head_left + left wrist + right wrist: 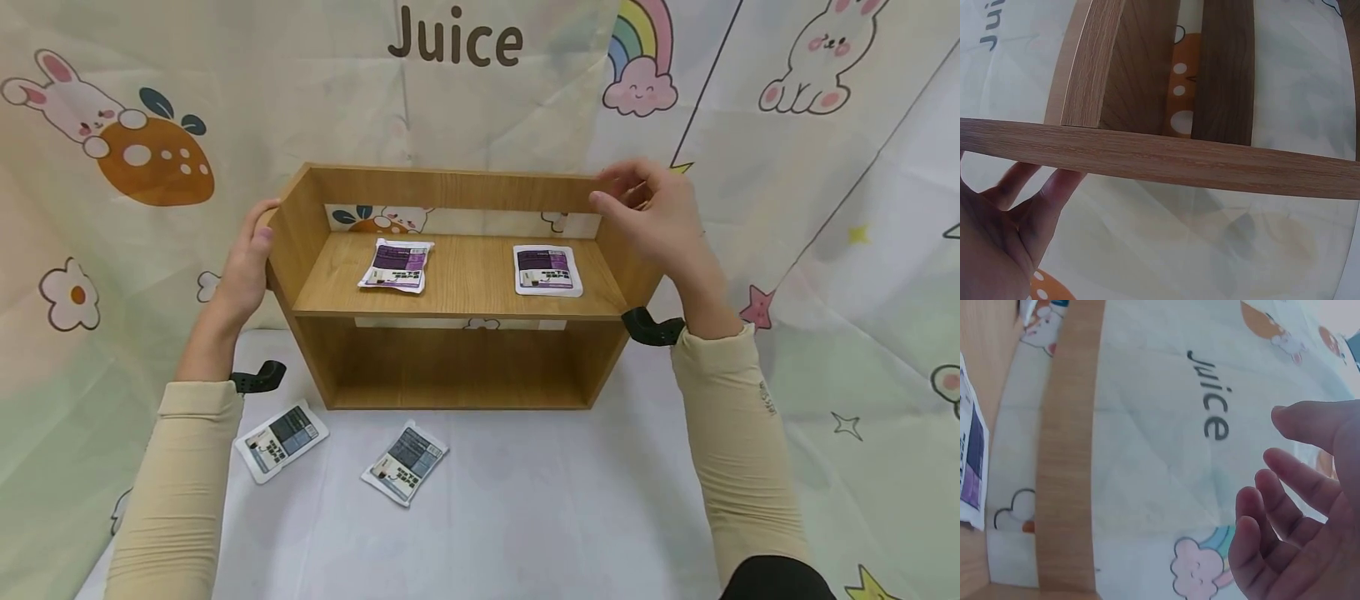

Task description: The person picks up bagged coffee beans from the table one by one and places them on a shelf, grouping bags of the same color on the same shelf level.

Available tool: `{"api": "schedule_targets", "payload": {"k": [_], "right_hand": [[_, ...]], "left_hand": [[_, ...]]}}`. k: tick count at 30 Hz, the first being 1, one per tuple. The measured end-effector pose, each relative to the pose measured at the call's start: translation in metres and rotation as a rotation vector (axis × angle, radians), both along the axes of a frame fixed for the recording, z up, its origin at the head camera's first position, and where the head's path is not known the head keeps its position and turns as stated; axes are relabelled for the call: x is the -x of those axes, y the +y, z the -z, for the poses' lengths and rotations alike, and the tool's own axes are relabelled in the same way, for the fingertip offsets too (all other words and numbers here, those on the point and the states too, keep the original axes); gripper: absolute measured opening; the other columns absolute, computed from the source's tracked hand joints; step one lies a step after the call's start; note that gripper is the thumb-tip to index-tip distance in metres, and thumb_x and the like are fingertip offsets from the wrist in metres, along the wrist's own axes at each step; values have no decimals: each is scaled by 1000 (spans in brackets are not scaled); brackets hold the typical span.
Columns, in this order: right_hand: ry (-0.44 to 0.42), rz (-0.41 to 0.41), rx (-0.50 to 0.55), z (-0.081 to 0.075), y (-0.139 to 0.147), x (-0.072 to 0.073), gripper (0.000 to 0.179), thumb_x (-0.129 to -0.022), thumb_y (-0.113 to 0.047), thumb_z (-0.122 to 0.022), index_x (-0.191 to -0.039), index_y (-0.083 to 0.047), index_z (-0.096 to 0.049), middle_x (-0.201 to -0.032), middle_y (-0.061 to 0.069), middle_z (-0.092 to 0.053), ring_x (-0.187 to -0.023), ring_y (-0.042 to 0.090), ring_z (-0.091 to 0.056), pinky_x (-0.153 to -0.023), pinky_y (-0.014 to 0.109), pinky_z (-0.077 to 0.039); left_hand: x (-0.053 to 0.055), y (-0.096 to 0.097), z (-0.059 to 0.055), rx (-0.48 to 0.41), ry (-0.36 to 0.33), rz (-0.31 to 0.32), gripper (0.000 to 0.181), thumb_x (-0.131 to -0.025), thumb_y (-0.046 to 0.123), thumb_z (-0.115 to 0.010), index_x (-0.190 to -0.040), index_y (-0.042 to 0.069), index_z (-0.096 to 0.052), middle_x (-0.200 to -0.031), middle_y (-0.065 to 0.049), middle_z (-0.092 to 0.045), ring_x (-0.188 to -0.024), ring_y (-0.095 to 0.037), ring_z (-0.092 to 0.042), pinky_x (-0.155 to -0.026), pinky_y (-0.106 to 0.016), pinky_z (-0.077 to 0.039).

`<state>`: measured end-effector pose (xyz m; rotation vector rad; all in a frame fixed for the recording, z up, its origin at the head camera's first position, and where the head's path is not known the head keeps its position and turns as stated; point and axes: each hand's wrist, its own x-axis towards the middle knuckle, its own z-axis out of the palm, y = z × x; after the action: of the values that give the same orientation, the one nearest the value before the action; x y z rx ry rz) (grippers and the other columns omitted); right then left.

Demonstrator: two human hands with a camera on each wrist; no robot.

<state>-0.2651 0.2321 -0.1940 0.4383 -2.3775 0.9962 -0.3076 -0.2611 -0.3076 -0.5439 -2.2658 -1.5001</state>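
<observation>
Bunny backdrop (510, 108) behind, left hand (243, 262) touching the shelf (465, 279), grasp unclear; right hand (656, 221) released: an uneven shove could slide packets (397, 267) below its fingers!

The shelf (472, 271) is grained brown, the upper packets (397, 265) purple-and-white, the lower packets (282, 442) blue-grey and white.

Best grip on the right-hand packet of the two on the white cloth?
Probably a mid-length pinch across its long edges, from above: the packet lies flat and thin, nothing on top, both long edges exposed, in front of the wooden shelf. The right hand holds nothing, so it suits.
</observation>
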Motion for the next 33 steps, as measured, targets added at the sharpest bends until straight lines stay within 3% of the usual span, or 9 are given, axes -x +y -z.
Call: {"api": "schedule_targets", "payload": {"k": [3, 9, 18, 23, 30, 33], "right_hand": [[17, 24, 39, -4, 14, -4, 30, -93, -29, -66, -114, -8, -66, -93, 5, -55, -84, 19, -50, -69, 25, -43], [26, 38, 167, 3, 39, 2, 22, -92, -21, -67, -107, -6, -70, -94, 1, -62, -89, 14, -54, -77, 24, -41], [-91, 102, 268, 21, 67, 12, 37, -94, -24, -64, -129, -12, -62, -130, 4, -56, -123, 19, -47, -103, 32, -34], [-178, 59, 289, 36, 78, 15, 50, -96, -26, -61, -144, -20, -47, -147, 4, -42, -135, 24, -38, -110, 40, -28], [-313, -40, 356, 63, 89, 22, 58, -99, -35, -53, -152, -33, -29, -156, 6, -28, -139, 32, -31, -106, 53, -29], [-350, -112, 415, 71, 89, 23, 58, -100, -42, -47, -153, -34, -25, -156, 8, -26, -138, 35, -32, -106, 57, -27]], "left_hand": [[0, 1, -1, -13, 4, 12, 46, -104, 34, -25, -150, 32, -26, -131, -7, -36, -110, -31, -41, -77, -36, -40], [0, -2, 2, -19, 13, 18, 47, -103, 29, -26, -150, 27, -27, -129, -10, -37, -106, -33, -42, -72, -35, -43], [1, 2, 1, -50, 38, 32, 46, -103, 30, -27, -149, 27, -30, -126, -8, -39, -103, -31, -44, -70, -35, -44], [4, 4, -1, -71, 38, 41, 45, -103, 30, -27, -148, 26, -31, -122, -9, -39, -99, -31, -47, -67, -31, -47], [-26, 18, -20, -13, 10, 19, 47, -103, 29, -25, -150, 20, -27, -128, -14, -36, -107, -37, -42, -73, -34, -45], [-26, 16, -20, -6, 17, 13, 47, -103, 29, -25, -150, 20, -27, -128, -14, -37, -107, -37, -42, -73, -34, -45]]}}
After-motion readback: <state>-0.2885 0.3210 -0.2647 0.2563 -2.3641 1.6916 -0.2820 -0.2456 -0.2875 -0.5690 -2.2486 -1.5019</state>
